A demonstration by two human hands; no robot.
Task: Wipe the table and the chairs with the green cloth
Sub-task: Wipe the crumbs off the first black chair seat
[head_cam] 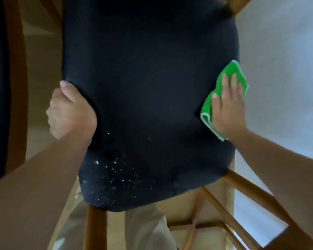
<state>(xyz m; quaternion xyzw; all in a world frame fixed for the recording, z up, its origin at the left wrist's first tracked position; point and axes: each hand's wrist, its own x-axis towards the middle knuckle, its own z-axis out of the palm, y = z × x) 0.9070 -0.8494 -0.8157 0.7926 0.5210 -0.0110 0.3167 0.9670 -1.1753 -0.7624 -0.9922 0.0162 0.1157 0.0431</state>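
Green cloth [229, 83] pressed flat against dark chair seat [148, 87] by right hand [228, 112].

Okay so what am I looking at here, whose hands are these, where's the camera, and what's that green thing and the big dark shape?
There is no machine here: a person wears a camera on the head, looking down at their own two hands. The big dark shape is a chair seat with a wooden frame. The left hand grips the seat's left edge, fingers curled round it. The right hand presses a folded green cloth flat against the seat's right edge. White crumbs speckle the near part of the seat. The pale surface to the right is probably the table.
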